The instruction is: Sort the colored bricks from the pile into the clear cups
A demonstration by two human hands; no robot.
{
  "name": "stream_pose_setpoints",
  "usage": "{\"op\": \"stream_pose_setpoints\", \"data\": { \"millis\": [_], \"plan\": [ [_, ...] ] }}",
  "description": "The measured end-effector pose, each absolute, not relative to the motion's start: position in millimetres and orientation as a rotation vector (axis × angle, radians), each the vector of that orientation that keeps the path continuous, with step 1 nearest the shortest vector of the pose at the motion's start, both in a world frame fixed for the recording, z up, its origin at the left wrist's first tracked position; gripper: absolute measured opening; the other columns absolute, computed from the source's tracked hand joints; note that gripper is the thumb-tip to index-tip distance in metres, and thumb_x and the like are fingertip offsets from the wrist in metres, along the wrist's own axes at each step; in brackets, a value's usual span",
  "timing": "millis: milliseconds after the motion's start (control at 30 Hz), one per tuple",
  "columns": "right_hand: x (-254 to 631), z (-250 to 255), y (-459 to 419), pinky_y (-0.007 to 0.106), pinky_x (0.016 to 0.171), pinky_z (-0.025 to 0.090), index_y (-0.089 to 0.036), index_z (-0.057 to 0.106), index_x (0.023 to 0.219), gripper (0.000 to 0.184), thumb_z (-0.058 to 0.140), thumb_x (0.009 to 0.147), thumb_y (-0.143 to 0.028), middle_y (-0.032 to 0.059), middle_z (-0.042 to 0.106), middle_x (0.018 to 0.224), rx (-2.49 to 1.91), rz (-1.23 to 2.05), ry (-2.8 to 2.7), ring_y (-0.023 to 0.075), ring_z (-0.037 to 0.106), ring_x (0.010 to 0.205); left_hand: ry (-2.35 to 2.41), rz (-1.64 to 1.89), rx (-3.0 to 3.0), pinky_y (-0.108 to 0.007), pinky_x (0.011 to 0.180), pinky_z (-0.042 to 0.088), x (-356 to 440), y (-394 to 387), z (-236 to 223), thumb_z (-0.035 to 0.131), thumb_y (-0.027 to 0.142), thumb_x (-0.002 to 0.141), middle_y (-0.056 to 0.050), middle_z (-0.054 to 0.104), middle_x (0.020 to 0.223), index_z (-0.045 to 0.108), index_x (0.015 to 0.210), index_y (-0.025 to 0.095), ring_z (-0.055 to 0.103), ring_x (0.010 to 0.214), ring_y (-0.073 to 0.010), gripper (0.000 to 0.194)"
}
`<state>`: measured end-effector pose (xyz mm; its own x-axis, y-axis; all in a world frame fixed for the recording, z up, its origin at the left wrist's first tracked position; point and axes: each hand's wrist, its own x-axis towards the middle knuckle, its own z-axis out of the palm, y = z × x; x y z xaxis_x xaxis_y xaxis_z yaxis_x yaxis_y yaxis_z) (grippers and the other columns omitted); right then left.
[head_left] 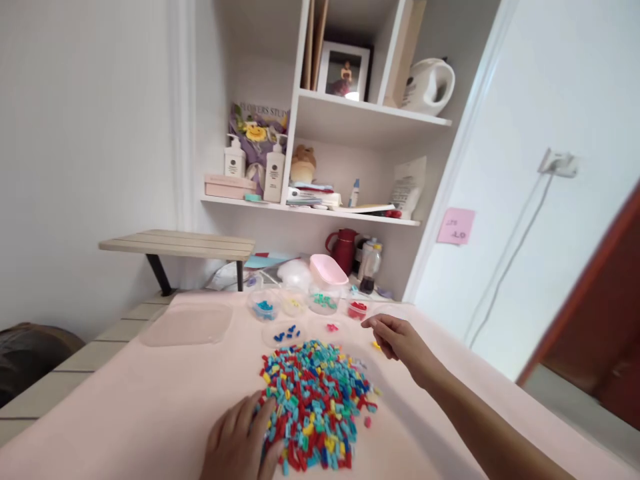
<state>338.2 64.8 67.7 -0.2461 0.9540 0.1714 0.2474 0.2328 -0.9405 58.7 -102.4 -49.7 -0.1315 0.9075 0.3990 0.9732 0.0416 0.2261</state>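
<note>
A large heap of small coloured plastic pieces (315, 407) in red, teal, yellow, blue and green lies on the pink tabletop (165, 400). At the heap's near left edge rests my left hand (240, 437), its fingers apart and touching the outer pieces. My right hand (393, 337) hovers beyond the heap on the right, fingers curled with index and thumb together; what they hold, if anything, is hidden. Close to its fingertips stands a clear tub of red pieces (358, 308). A few yellow pieces (376, 345) show just beneath that hand.
Clear containers hold blue pieces (264, 308), pale yellow pieces (294, 303) and green pieces (323, 301). Nearer are dark blue pieces (287, 333) and pink pieces (332, 327). A clear lid (187, 325) lies left. A pink basket (329, 269) and red jug (344, 249) stand behind.
</note>
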Motion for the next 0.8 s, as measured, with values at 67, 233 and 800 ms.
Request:
{"op": "stream_pose_setpoints", "data": {
  "millis": [67,233,800],
  "plan": [
    [353,58,50,0.022,0.044,0.028,-0.016,0.068,0.086,0.033,0.060,0.078,-0.047,-0.0038,0.050,0.060,-1.183,1.126,-1.705,0.0083,0.045,0.047,-2.154,-0.624,-2.073,-0.043,0.103,0.040,53,-103,-47,0.047,0.042,0.086,-0.001,0.060,0.134,0.058,0.128,0.038,0.053,0.124,-0.0231,0.043],
    [373,20,34,0.024,0.056,0.038,-0.017,0.070,0.085,0.031,0.064,0.074,-0.046,0.0024,0.062,0.078,-1.207,1.204,-1.585,0.0129,0.054,0.066,-2.230,-0.588,-2.088,-0.045,0.105,0.038,49,-101,-44,0.041,0.045,0.088,-0.001,0.056,0.139,0.054,0.132,0.037,0.049,0.129,-0.0225,0.047],
    [365,-18,24,0.032,0.085,0.047,-0.021,0.071,0.109,0.039,0.043,0.083,-0.012,0.0096,0.064,0.102,-1.262,0.462,-2.048,0.0207,0.063,0.092,-2.268,-0.656,-2.073,-0.045,0.106,0.037,61,-106,-17,0.038,0.040,0.088,-0.004,0.058,0.135,0.061,0.125,0.027,0.050,0.127,-0.0221,0.045]
  ]
}}
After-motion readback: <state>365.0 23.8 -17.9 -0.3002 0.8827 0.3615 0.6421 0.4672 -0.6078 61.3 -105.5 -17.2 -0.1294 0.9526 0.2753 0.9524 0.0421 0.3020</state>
